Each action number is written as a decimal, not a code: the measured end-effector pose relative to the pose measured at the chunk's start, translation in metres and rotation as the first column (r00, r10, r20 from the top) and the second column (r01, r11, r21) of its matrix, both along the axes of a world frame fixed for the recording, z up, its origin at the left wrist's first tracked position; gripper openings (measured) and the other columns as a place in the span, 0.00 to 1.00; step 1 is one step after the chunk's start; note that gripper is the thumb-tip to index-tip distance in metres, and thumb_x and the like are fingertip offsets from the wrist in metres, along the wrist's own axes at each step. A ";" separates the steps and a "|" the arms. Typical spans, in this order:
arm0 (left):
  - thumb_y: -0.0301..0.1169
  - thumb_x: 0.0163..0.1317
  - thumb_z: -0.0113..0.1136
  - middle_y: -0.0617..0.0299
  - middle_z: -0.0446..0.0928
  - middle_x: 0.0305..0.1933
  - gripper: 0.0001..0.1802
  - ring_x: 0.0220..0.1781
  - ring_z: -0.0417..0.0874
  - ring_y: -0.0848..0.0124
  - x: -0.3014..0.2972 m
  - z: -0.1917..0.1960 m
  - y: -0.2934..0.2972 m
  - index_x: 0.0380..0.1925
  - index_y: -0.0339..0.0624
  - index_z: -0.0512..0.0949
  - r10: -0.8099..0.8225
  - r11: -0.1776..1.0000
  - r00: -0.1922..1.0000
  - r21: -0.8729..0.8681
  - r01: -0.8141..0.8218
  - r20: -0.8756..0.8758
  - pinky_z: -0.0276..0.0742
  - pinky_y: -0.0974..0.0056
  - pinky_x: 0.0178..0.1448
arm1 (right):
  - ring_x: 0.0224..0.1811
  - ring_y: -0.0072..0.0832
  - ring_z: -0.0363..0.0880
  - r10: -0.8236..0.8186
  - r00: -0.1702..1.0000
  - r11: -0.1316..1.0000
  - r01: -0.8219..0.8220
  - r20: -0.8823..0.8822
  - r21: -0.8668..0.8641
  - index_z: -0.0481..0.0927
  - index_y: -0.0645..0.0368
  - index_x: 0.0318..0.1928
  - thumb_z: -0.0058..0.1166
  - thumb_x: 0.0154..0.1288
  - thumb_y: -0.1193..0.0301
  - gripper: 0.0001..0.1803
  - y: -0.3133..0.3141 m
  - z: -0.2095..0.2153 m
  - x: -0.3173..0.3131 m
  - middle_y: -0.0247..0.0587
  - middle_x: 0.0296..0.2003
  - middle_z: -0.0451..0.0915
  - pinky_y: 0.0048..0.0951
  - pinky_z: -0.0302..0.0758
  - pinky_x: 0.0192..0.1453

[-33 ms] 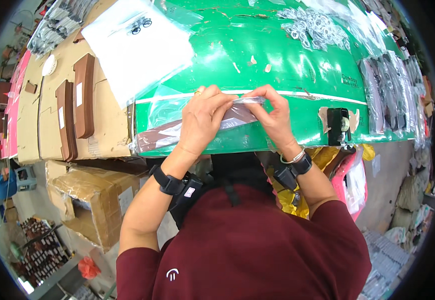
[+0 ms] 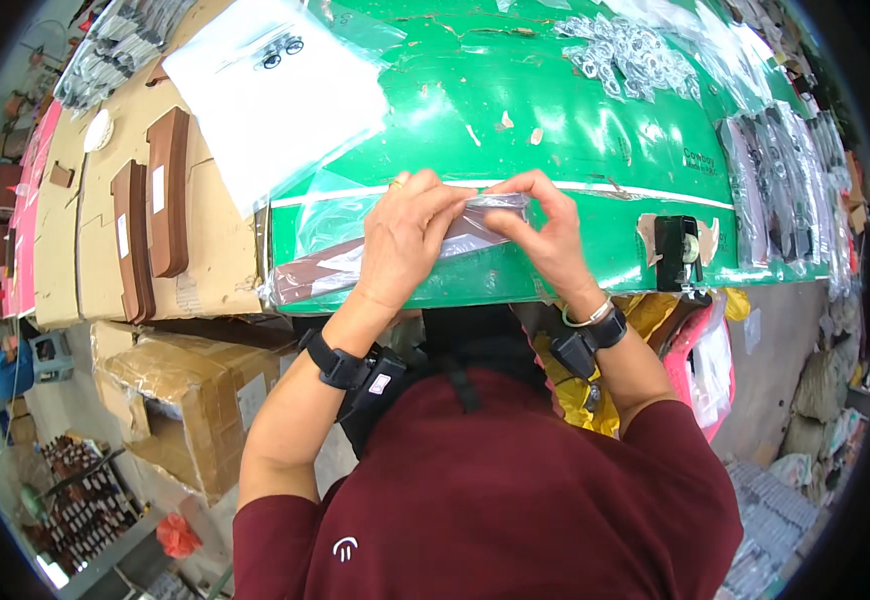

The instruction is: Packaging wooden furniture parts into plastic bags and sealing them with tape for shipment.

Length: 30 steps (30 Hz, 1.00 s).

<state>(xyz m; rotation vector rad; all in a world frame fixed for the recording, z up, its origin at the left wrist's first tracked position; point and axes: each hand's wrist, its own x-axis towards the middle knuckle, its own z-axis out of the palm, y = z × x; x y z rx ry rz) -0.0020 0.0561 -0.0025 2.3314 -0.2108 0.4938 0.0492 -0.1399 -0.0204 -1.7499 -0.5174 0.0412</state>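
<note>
A long brown strip sits inside a clear plastic sleeve (image 2: 320, 268) that lies along the near edge of the green table (image 2: 575, 130). My left hand (image 2: 405, 238) presses on the middle of the sleeve. My right hand (image 2: 547, 232) pinches its right end, where the plastic is folded over. The fingertips of both hands meet at the top of the fold. Each wrist carries a black band.
A stack of white plastic bags (image 2: 275, 90) lies at the back left. Brown strips (image 2: 150, 205) rest on flat cardboard to the left, above an open carton (image 2: 180, 395). A black tape dispenser (image 2: 677, 252) sits at the right edge, metal rings (image 2: 635, 50) further back.
</note>
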 end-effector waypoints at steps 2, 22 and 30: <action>0.30 0.61 0.64 0.60 0.74 0.30 0.05 0.36 0.76 0.57 0.002 -0.001 0.000 0.37 0.46 0.86 -0.002 1.000 1.000 -0.025 0.002 0.008 0.73 0.56 0.41 | 0.48 0.34 0.82 0.127 0.982 0.988 -0.112 0.141 -0.109 0.80 0.61 0.47 0.71 0.54 0.73 0.20 -0.007 0.011 -0.002 0.41 0.43 0.83 0.32 0.76 0.54; 0.33 0.51 0.74 0.56 0.76 0.52 0.28 0.53 0.78 0.55 -0.030 -0.002 -0.001 0.56 0.52 0.81 -0.060 0.926 0.995 0.376 0.026 0.079 0.74 0.52 0.54 | 0.62 0.42 0.78 0.103 0.977 0.993 -0.111 0.185 0.034 0.83 0.55 0.47 0.71 0.55 0.71 0.18 -0.010 -0.015 -0.005 0.48 0.59 0.80 0.38 0.74 0.64; 0.30 0.52 0.73 0.55 0.75 0.51 0.28 0.49 0.78 0.56 -0.025 -0.003 -0.021 0.56 0.51 0.81 -0.098 0.919 0.986 0.393 0.038 0.132 0.72 0.54 0.52 | 0.47 0.36 0.81 -0.704 0.612 0.588 0.787 0.361 -0.186 0.80 0.61 0.46 0.71 0.57 0.64 0.20 -0.174 0.025 -0.055 0.42 0.43 0.83 0.34 0.76 0.53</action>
